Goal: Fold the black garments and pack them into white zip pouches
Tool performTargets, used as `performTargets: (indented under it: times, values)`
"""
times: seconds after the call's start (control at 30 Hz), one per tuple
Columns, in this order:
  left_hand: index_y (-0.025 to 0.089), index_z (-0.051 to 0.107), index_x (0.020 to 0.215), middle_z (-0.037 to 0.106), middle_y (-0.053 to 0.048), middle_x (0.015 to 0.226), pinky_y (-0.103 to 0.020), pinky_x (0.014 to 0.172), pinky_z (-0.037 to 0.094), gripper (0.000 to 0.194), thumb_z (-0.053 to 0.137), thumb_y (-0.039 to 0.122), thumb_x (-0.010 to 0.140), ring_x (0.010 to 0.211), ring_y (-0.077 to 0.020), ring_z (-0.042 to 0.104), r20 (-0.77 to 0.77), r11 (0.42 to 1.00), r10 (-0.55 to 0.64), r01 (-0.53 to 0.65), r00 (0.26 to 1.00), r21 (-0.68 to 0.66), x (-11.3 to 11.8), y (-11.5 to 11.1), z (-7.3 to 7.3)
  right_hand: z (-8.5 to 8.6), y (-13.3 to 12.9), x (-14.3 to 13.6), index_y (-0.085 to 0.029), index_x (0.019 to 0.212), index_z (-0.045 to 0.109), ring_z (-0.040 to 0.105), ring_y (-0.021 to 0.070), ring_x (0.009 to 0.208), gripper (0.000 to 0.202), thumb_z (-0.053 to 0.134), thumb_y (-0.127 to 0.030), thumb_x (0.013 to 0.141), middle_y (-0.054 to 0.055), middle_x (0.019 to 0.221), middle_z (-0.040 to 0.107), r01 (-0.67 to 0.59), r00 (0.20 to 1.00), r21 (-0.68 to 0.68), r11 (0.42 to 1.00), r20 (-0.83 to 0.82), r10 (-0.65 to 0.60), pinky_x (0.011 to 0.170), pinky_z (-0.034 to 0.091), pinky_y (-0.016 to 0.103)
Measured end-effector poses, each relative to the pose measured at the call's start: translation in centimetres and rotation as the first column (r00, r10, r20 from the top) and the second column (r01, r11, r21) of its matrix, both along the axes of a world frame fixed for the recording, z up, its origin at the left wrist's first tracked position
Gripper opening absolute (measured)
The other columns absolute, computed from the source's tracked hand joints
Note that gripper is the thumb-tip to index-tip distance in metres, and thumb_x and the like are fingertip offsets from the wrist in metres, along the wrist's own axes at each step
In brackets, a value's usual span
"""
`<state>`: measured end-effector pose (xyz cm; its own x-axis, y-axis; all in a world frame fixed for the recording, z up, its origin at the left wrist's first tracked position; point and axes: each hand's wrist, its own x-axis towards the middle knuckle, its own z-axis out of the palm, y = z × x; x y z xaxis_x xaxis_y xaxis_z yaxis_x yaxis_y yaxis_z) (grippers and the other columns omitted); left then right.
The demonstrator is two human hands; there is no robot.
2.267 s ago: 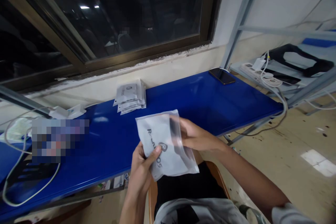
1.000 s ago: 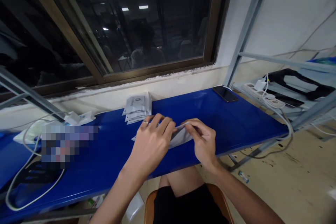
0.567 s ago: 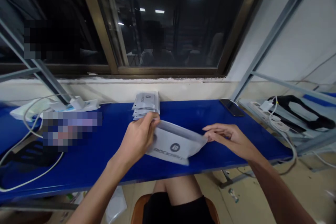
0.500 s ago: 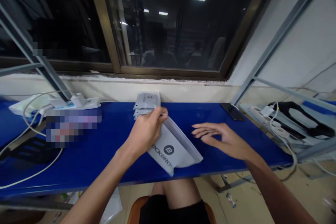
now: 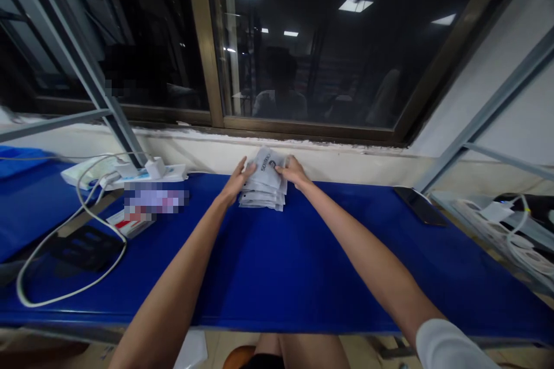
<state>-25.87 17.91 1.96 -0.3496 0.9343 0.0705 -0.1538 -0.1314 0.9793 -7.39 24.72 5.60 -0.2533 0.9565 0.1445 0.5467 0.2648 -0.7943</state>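
Note:
A stack of pale grey printed pouches [image 5: 262, 197] lies at the back of the blue table, against the wall below the window. On top is a pouch [image 5: 265, 170] with dark lettering and a round logo, turned at an angle. My left hand [image 5: 239, 179] is at its left edge, thumb on the pouch. At the right edge my right hand [image 5: 294, 172] grips the same pouch between thumb and fingers.
On the blue table [image 5: 277, 265], a white power strip [image 5: 173, 174], looping white cables, a small box [image 5: 132, 220] and a black mat [image 5: 86, 248] lie left. A dark phone [image 5: 419, 206] lies right. Metal posts rise on both sides.
The pouch that hung from my left hand near the table's front edge is now on the stack at the back. Both hands have moved forward to it, and the view has shifted.

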Motion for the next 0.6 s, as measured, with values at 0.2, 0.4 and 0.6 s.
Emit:
performTargets:
  times: [0.2, 0.4, 0.6]
  values:
    - [0.022, 0.033, 0.159, 0.058, -0.009, 0.147, -0.04, 0.111, 0.046, 0.093, 0.07, 0.029, 0.074, 0.125, -0.0291, 0.063, 0.148, 0.985, -0.169, 0.173, 0.974, -0.014, 0.0, -0.4, -2.2, 0.0, -0.1, -2.8, -0.022, 0.149, 0.049, 0.026, 0.0322, 0.153, 0.055, 0.056, -0.038, 0.097, 0.011, 0.162, 0.037, -0.152, 0.975, 0.201, 0.968, 0.189, 0.114, 0.125, 0.02, 0.05]
    - [0.02, 0.035, 0.158, 0.06, -0.007, 0.145, -0.045, 0.11, 0.047, 0.088, 0.057, 0.026, 0.072, 0.117, -0.0301, 0.067, 0.245, 0.976, -0.219, 0.209, 0.945, 0.067, -0.1, -0.2, -2.7, -1.8, -1.6, -5.2, -0.021, 0.157, 0.038, 0.011, 0.0392, 0.156, 0.061, 0.031, -0.05, 0.103, 0.013, 0.165, 0.033, -0.358, 0.853, 0.208, 0.91, 0.47, 0.228, 0.122, 0.009, 0.066]
    - [0.024, 0.031, 0.16, 0.057, -0.008, 0.148, -0.043, 0.111, 0.045, 0.082, 0.064, 0.036, 0.086, 0.132, -0.0292, 0.058, 0.165, 0.993, -0.101, 0.109, 0.981, -0.041, 0.4, 0.7, -3.7, -4.0, -1.3, -4.9, -0.033, 0.159, 0.031, 0.033, 0.0386, 0.149, 0.064, 0.029, -0.059, 0.101, 0.011, 0.156, 0.047, -0.289, 0.885, 0.091, 0.953, 0.406, 0.23, 0.116, 0.029, 0.063]
